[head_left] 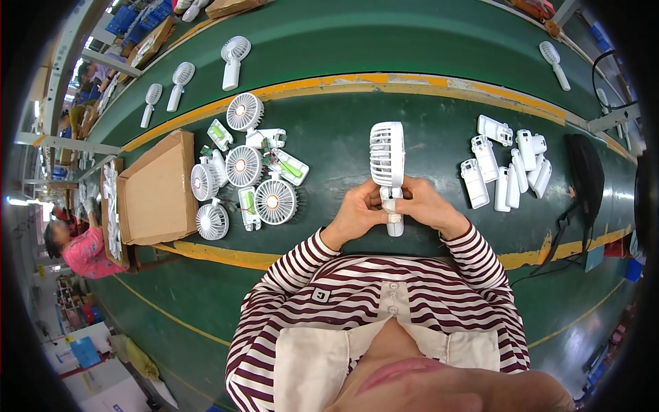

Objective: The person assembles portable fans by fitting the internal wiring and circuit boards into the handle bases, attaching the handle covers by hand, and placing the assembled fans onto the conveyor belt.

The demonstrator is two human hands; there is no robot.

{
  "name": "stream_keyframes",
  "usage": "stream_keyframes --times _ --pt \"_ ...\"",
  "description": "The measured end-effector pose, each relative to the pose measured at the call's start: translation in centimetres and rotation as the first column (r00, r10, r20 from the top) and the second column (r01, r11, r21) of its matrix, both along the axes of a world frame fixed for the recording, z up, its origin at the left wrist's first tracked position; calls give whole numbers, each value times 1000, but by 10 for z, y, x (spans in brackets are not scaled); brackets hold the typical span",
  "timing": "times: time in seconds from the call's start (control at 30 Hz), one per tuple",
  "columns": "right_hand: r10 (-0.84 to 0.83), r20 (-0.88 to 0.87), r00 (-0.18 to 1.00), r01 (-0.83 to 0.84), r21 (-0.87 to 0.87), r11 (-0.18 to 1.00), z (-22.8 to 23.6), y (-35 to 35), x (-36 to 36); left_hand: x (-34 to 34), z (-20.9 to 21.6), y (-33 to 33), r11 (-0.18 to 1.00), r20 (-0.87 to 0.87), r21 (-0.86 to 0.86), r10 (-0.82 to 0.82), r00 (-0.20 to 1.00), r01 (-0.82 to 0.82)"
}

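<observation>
Upright in front of me is a white handheld fan (387, 154), its caged head pointing away from my body. My left hand (357, 214) closes on its handle from one side and my right hand (427, 204) from the other, thumbs meeting low on the grip. A beige wrap shows at the right thumb's tip. To the left lies a heap of fan heads (244, 166), several with opened handles showing green battery cells (292, 165) and thin wires. On the right sits a loose group of white handle shells (484, 159).
A cardboard tray (159, 189) stands at the table's left end. Beyond the yellow-edged ledge (371, 82), a green belt (384, 41) carries spaced fans (235, 62). A black bag (585, 175) lies at the right. Another person in pink (93, 250) sits at far left.
</observation>
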State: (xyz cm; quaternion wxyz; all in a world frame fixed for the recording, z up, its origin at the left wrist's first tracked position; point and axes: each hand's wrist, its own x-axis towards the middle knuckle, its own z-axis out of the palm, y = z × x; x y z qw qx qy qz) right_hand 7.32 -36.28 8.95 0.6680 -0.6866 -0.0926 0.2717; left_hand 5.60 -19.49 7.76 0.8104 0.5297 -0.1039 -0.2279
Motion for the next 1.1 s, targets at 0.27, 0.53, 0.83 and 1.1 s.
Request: stream_keyframes --times 0.27,0.53,0.83,1.1 --pt "-136 323 937 278 -446 851 13 10 -3 11 -17 -1 999 -37 -8 -42 998 42" --pt "-173 505 846 470 -551 690 1 6 -2 15 -29 -7 980 -326 -162 -164 931 116" --pt "-9 813 583 748 -532 398 -2 -14 18 13 -8 11 978 -397 -199 -18 917 -67" --pt "-38 887 460 435 -188 880 -12 9 7 3 -12 20 950 -468 -228 85 879 -213"
